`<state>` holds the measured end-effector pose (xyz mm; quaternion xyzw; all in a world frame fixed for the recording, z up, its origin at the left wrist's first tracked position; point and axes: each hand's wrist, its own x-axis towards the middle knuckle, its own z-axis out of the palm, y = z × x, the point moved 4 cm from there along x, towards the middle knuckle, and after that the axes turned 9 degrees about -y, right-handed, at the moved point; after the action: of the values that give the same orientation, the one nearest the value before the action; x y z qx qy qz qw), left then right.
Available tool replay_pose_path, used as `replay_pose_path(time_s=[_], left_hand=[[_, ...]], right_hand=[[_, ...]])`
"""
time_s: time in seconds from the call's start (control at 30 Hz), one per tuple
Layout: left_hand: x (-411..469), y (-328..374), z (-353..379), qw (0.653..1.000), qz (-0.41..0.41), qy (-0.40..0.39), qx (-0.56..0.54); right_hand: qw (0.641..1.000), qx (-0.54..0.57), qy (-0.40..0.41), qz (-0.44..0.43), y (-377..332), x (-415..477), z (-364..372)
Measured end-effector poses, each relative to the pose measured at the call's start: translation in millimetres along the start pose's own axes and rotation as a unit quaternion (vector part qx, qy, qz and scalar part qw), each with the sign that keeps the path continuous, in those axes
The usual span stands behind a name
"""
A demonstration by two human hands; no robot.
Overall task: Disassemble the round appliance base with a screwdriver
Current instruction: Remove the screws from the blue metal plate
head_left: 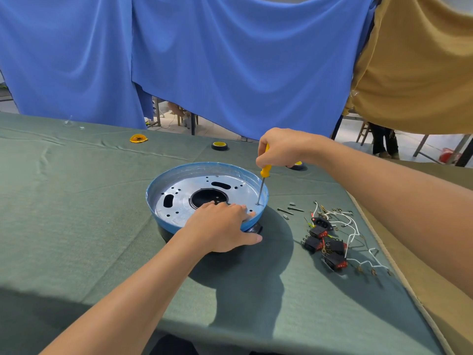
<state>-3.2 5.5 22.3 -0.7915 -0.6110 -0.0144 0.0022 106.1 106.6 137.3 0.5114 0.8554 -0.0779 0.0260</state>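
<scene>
On green tablecloth (76,201), blue drapes (204,60) behind: left hand (220,226) flat on base (204,165), right hand (281,149) gripping screwdriver (263,180).

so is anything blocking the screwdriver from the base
Nothing visible: the right hand holds the screwdriver with its tip on the base plate; the left hand rests on the near rim, beside the tip.
</scene>
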Motion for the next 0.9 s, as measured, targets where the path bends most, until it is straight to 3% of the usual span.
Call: replay_pose_path(time_s=[0.2, 0.43, 0.53, 0.73, 0.9], left_hand=[[1.2, -1.9, 2.7, 1.000, -0.009, -0.002, -0.005], [1.5, -1.8, 1.5, 1.000, -0.006, -0.005, 0.003], [0.9, -1.6, 1.8, 1.000, -0.006, -0.001, -0.003], [0.1, -1.5, 0.7, 1.000, -0.004, 0.003, -0.005], [0.6, -2.2, 1.7, 1.000, -0.009, 0.004, -0.009]], right_hand=[[0.998, -0.036, 0.040, 0.015, 4.2, 0.2, -0.2], [1.000, 0.001, -0.012, 0.019, 2.8, -3.8, -1.4], [0.999, -0.039, 0.015, 0.026, 3.5, -1.4, -2.1], [1.000, 0.018, 0.008, 0.003, 1.0, 0.4, -1.4], [0.999, -0.002, 0.030, 0.017, 2.5, 3.0, -0.2]])
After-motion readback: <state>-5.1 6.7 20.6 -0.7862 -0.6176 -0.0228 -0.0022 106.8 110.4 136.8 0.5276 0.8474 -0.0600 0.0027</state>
